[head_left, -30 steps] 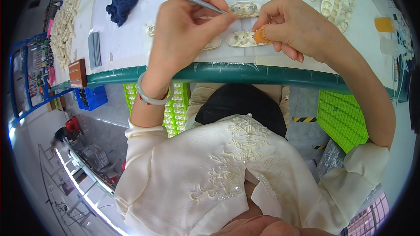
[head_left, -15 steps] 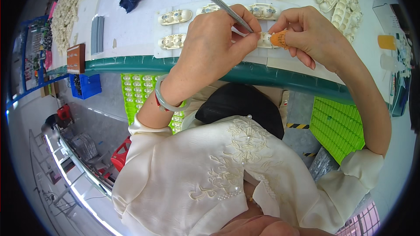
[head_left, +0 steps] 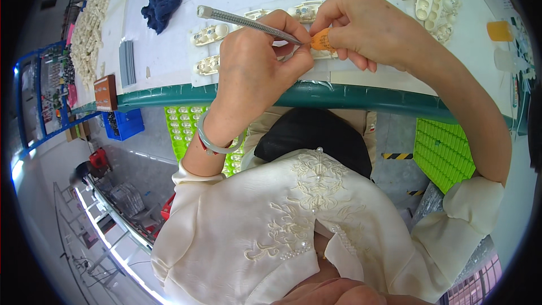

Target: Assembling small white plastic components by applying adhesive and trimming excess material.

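My left hand (head_left: 257, 51) is closed round a slim grey pen-like tool (head_left: 248, 21) with a ribbed shaft, its tip pointing down to the right. Opposite it, my right hand (head_left: 367, 25) has thumb and forefinger pinched close to that tip. An orange cover like a finger cot (head_left: 322, 40) sits on the end of my right thumb. Whatever lies between those fingertips is too small to make out. Under and around both hands, small cream plastic cases (head_left: 209, 34) stand in two rows on a pale board (head_left: 201, 81). Several cases are partly hidden by the hands.
Heaped cream cases (head_left: 426, 0) cover the far right; smaller cream parts (head_left: 90, 39) pile at the far left. A dark blue cloth (head_left: 162, 8), grey strips (head_left: 127, 63) and a brown block (head_left: 105, 92) lie leftward. A green edge (head_left: 271, 95) borders the table. Orange-capped bottle (head_left: 499, 31) at right.
My head view has shifted slightly. Both hands have come closer together, the right fingertips now meeting the tool's tip, and the tool leans flatter than before.
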{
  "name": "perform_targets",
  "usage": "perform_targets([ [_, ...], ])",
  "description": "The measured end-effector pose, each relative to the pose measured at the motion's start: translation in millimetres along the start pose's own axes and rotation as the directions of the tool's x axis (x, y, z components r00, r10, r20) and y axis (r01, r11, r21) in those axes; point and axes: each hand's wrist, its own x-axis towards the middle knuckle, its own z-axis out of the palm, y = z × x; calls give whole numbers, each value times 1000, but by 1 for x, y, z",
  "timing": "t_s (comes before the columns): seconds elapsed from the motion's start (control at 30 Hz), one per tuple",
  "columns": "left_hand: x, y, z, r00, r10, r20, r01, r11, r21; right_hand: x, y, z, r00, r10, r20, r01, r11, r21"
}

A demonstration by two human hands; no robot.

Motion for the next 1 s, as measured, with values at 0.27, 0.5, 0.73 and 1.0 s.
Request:
perform_targets([
  [0.27, 4, -1, -4, 999, -34, 34, 36, 997, -62, 9, -7, -4, 995, 75, 60, -73, 996, -44],
  [0.5, 1, -7, -46, 981, -163, 102, 185, 946, -268, 12, -14, -4, 985, 152, 83, -148, 988, -48],
  [0.73, -11, -23, -49, 985, -55, 164, 79, 987, -143, 15, -8, -4, 978, 196, 66, -200, 979, 50],
  [1.0, -7, -33, -59, 953, -99, 286, 173, 954, -245, 9, -16, 0, 979, 203, 21, -203, 979, -4],
])
